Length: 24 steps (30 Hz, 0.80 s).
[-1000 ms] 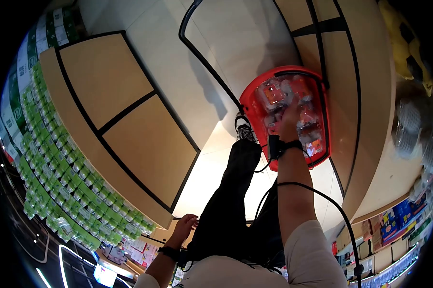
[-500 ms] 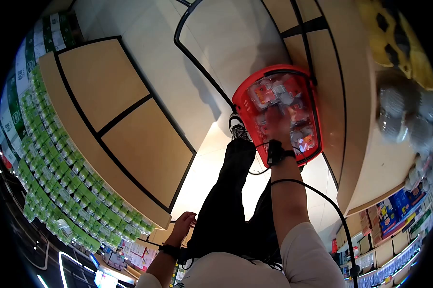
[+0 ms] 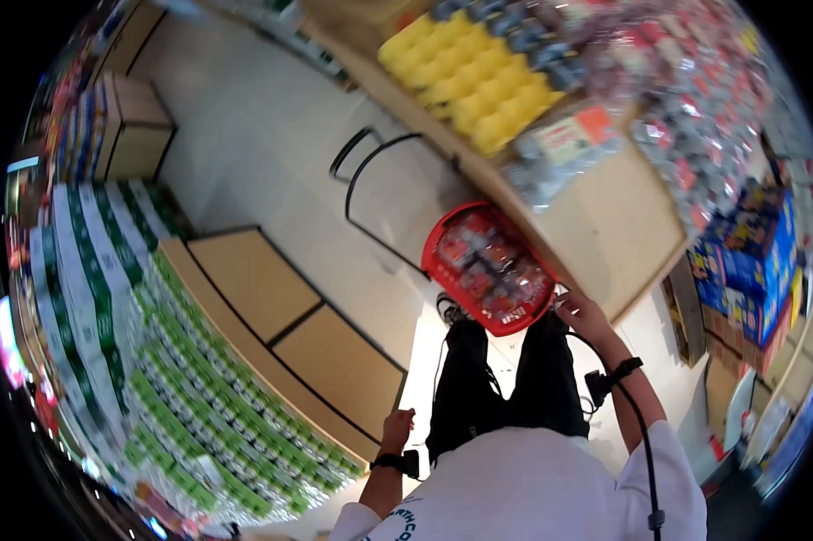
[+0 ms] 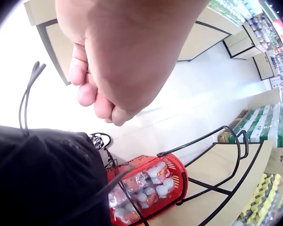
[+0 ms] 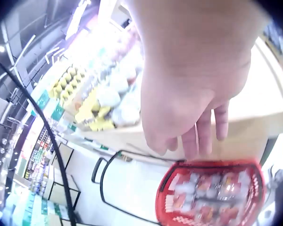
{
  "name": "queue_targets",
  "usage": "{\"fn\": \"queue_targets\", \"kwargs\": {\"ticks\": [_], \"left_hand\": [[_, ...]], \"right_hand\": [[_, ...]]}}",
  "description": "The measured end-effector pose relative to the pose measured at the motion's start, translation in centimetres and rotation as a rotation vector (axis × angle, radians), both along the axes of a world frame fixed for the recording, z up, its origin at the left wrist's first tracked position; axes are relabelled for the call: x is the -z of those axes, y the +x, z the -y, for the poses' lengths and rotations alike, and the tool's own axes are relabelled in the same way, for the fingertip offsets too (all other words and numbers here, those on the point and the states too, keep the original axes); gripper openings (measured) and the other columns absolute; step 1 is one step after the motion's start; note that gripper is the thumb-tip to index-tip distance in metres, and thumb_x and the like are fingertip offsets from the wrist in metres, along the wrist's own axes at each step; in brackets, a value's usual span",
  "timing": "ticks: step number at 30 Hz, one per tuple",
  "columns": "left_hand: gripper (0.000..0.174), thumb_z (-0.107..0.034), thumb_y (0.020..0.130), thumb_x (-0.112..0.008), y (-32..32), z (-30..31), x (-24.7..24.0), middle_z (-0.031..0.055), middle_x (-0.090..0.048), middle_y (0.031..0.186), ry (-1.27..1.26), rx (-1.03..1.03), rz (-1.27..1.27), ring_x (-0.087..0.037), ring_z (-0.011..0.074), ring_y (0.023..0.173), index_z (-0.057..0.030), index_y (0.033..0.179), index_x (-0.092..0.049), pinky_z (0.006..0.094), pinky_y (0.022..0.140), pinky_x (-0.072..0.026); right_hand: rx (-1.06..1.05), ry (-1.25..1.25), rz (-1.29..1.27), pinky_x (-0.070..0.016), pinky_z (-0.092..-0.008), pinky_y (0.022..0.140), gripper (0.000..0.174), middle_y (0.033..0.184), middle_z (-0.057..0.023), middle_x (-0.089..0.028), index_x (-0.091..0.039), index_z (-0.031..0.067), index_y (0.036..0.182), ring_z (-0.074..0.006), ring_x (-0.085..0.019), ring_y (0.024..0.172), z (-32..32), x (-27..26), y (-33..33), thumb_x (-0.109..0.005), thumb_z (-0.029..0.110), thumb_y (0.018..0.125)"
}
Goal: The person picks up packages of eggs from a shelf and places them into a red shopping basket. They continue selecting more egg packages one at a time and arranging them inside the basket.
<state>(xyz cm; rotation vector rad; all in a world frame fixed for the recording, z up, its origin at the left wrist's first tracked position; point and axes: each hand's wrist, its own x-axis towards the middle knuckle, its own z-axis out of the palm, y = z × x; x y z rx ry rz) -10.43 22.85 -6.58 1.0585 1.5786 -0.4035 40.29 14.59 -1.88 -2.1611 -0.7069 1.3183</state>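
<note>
A red shopping basket [image 3: 432, 245] stands on the floor by the feet, its long black handle tilted out over the tiles. Several clear plastic packs with red labels and pale round contents [image 3: 489, 261] fill it. Just beyond the basket's near right end is my right hand [image 3: 589, 317], its fingers loosely extended. In the right wrist view those fingers [image 5: 204, 136] hang down above the rim, holding nothing. By my left thigh hangs the left hand [image 3: 397, 428], away from the basket. Its fingers [image 4: 86, 94] are loosely curled and hold nothing in the left wrist view.
Along the right runs a wooden display counter [image 3: 605, 239] bearing yellow egg trays [image 3: 470, 81], a clear bag [image 3: 569, 149] and heaped wrapped packs [image 3: 695, 135]. Stacked green packs [image 3: 235, 406] line the left stand. Blue boxes [image 3: 749, 270] are at the far right.
My right hand has come up out of the basket, back and to the right, with nothing in it. The view has lifted and turned toward the counter top. The left hand stays beside the thigh.
</note>
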Motion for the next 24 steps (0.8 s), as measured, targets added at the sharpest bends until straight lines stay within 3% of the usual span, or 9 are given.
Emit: {"fn": "queue_targets", "kwargs": {"ticks": [2,5,9,11,13,16,20,21,24], "left_hand": [[0.029,-0.025,0.086,-0.057,0.5,-0.8,-1.0,0.0005,-0.048,0.053,0.059,0.023,0.038,-0.043,0.0092,0.049,-0.0016,0.07,-0.059,0.0264,0.048,-0.0351],[0.035,-0.024,0.087,-0.055,3.9,-2.8,-5.4,-0.0026,-0.04,0.051,0.092,-0.07,0.096,-0.035,0.007,0.046,-0.0074,0.058,-0.046,0.0255,0.044,-0.0264],[0.028,-0.026,0.086,-0.056,3.5,-1.3,-5.0,0.0015,-0.048,0.056,0.231,-0.246,0.07,-0.046,0.0104,0.049,-0.0024,0.07,-0.055,0.0249,0.046,-0.0386],[0.025,-0.024,0.086,-0.055,4.3,1.6,-6.0,0.0021,-0.05,0.058,0.29,-0.279,0.071,-0.048,0.0109,0.051,-0.002,0.075,-0.057,0.0246,0.046,-0.0392],[0.02,-0.021,0.086,-0.054,5.1,5.4,-5.6,0.0033,-0.054,0.062,0.355,-0.327,0.04,-0.051,0.0115,0.053,-0.0015,0.083,-0.059,0.024,0.046,-0.0403],[0.017,-0.017,0.084,-0.056,9.6,12.4,-9.4,0.0045,-0.059,0.069,0.345,-0.273,-0.09,-0.055,0.0123,0.059,-0.0012,0.089,-0.06,0.0247,0.05,-0.0438],[0.018,-0.018,0.083,-0.058,12.8,18.3,-12.2,0.0054,-0.06,0.072,0.249,-0.176,-0.239,-0.057,0.013,0.061,-0.0012,0.09,-0.06,0.0262,0.052,-0.0455],[0.018,-0.018,0.083,-0.058,13.1,19.1,-13.0,0.0057,-0.061,0.071,0.263,-0.191,-0.246,-0.058,0.0131,0.062,-0.0013,0.09,-0.06,0.0263,0.052,-0.0458],[0.018,-0.018,0.084,-0.058,12.1,21.2,-13.7,0.0055,-0.061,0.071,0.302,-0.332,-0.245,-0.057,0.0128,0.061,-0.0016,0.091,-0.059,0.0261,0.052,-0.0454]], "right_hand": [[0.088,0.026,0.219,-0.0477,-0.0296,0.069,0.022,0.08,-0.0071,-0.063,-0.059,0.0033,0.099,-0.0172,-0.06,0.075,4.7,-1.7,3.4,-0.057,0.019,0.084],[0.531,0.109,0.047,-0.044,-0.0257,0.058,0.024,0.077,-0.0038,-0.061,-0.058,0.0051,0.1,-0.0122,-0.057,0.068,9.4,-5.2,10.0,-0.052,0.023,0.085],[0.881,0.19,0.018,-0.0435,-0.0272,0.053,0.031,0.078,-0.0038,-0.06,-0.055,0.0081,0.098,-0.0133,-0.057,0.066,14.1,-4.5,21.4,-0.053,0.035,0.084],[0.972,0.238,0.015,-0.0435,-0.0283,0.053,0.035,0.079,-0.0048,-0.059,-0.054,0.0079,0.099,-0.0147,-0.057,0.067,14.8,-3.9,27.0,-0.054,0.039,0.083],[1.233,0.252,0.026,-0.0434,-0.0309,0.058,0.043,0.089,-0.0033,-0.054,-0.052,0.0098,0.101,-0.0154,-0.054,0.071,14.8,-2.7,32.9,-0.057,0.047,0.08],[1.199,0.191,-0.02,-0.0441,-0.0362,0.062,0.069,0.097,-0.0067,-0.051,-0.049,0.0047,0.111,-0.0223,-0.052,0.079,15.2,-1.0,39.1,-0.062,0.059,0.07],[1.332,0.159,-0.079,-0.0433,-0.0354,0.062,0.073,0.094,-0.0069,-0.05,-0.05,0.0031,0.112,-0.0223,-0.051,0.08,13.9,0.7,43.3,-0.063,0.061,0.068],[1.444,0.167,-0.057,-0.043,-0.0347,0.062,0.074,0.093,-0.0072,-0.049,-0.051,0.0028,0.111,-0.0223,-0.051,0.08,13.4,0.7,43.7,-0.063,0.062,0.067],[1.405,0.254,-0.178,-0.0453,-0.036,0.055,0.072,0.099,-0.0126,-0.051,-0.056,-0.003,0.1,-0.0255,-0.055,0.071,13.6,0.2,43.4,-0.067,0.058,0.064]]}}
